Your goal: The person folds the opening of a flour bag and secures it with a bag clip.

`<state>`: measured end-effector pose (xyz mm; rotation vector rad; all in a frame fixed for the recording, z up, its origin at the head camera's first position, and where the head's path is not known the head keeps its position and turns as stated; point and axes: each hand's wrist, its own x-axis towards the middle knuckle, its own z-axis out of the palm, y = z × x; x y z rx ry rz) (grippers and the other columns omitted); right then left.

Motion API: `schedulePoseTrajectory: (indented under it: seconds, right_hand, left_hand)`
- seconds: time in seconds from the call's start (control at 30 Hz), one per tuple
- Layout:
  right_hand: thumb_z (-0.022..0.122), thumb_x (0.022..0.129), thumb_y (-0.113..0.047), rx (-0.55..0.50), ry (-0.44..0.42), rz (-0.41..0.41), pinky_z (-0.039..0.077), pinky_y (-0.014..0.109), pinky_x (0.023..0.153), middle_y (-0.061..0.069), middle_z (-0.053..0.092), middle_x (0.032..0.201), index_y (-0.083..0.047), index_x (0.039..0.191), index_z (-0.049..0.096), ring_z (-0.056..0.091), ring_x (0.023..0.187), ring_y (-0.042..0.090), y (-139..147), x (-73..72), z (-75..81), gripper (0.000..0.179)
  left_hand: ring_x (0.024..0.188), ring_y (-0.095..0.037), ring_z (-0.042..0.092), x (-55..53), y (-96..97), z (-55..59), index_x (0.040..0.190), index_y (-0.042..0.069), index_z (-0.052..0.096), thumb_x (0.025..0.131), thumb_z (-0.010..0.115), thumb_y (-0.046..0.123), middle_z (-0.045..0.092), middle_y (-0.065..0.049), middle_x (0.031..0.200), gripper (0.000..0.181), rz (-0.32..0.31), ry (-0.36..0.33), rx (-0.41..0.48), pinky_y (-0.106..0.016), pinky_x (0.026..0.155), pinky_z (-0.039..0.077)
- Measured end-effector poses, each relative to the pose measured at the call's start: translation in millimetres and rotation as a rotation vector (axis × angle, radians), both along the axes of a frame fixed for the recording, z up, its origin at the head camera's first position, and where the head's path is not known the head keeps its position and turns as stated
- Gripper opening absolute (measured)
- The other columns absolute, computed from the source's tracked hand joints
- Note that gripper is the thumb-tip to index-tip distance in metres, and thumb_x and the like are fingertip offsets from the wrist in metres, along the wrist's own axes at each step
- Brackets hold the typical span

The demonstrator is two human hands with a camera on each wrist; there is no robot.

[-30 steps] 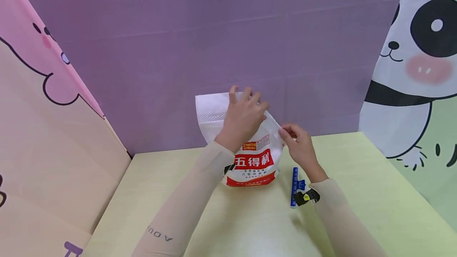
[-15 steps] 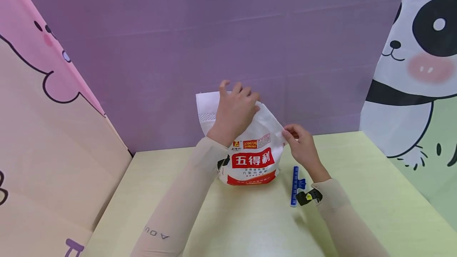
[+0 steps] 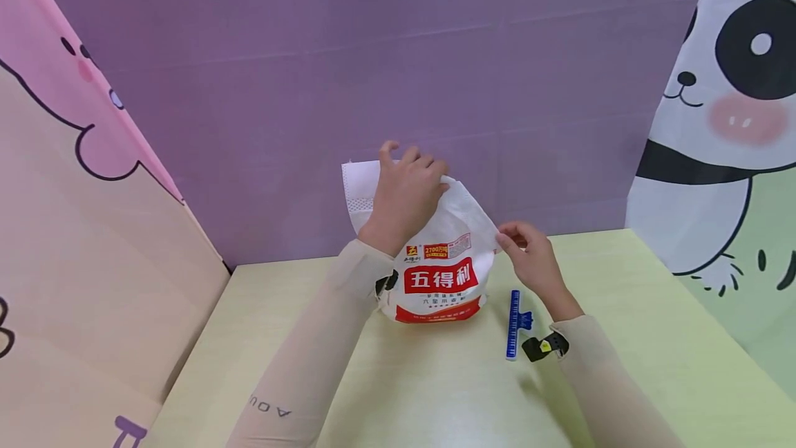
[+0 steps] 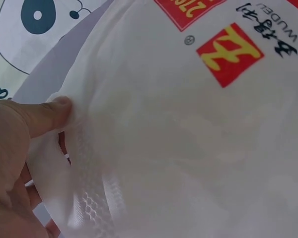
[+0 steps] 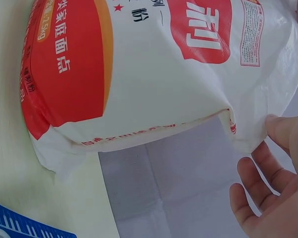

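A white flour bag (image 3: 439,278) with red lettering stands upright at the back of the table. My left hand (image 3: 404,199) grips its folded top edge. In the left wrist view the thumb (image 4: 59,110) lies on the bag's near side, and the other fingers are partly hidden behind the fold. My right hand (image 3: 533,261) pinches the bag's upper right edge. Thumb and forefinger meet there in the right wrist view, while the other fingers (image 5: 244,208) are loosely bent below the plastic.
A blue clip (image 3: 513,325) with ruler-like markings lies on the pale table (image 3: 435,393), right of the bag and near my right wrist. A purple cloth wall (image 3: 249,157) rises behind the table. Printed cartoon panels, one with a panda (image 3: 709,157), flank both sides.
My left hand has slid left along the bag's top, uncovering the small logo and more of the front. The right hand has shifted slightly right and down, still pinching the edge.
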<state>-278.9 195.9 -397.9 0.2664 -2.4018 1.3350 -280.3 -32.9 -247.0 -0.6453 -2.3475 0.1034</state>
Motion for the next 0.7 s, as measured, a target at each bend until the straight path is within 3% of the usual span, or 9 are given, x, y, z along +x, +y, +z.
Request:
schedulePoseTrajectory:
  seconds: [0.2,0.43,0.7]
  right_hand:
    - [0.058,0.105,-0.020,0.000,-0.021,-0.009,0.050,0.035,0.090,0.018,0.067,0.115,-0.003,0.122,0.064,0.061,0.104,0.031,-0.6,-0.1,-0.9,0.025]
    - [0.056,0.105,-0.033,-0.010,-0.080,-0.003,0.050,0.038,0.095,0.017,0.067,0.122,-0.006,0.130,0.062,0.061,0.109,0.030,8.5,5.6,-1.8,0.037]
    - [0.052,0.108,-0.033,0.059,-0.140,-0.013,0.047,0.032,0.084,0.018,0.066,0.116,-0.003,0.127,0.062,0.057,0.101,0.028,30.4,13.3,-4.4,0.036]
  left_hand:
    - [0.105,-0.018,0.065,-0.8,-1.2,-1.9,0.111,0.021,0.074,0.098,0.068,0.034,0.078,0.003,0.108,0.019,-0.004,0.017,-0.007,-0.055,0.112,0.031]
    - [0.105,-0.018,0.065,-0.8,0.1,-2.2,0.112,0.021,0.075,0.098,0.068,0.033,0.078,0.003,0.108,0.019,-0.004,0.031,-0.011,-0.055,0.112,0.032]
    - [0.107,-0.019,0.066,0.6,-1.0,-1.7,0.112,0.021,0.075,0.098,0.068,0.032,0.078,0.002,0.109,0.019,-0.013,0.029,0.006,-0.054,0.112,0.033]
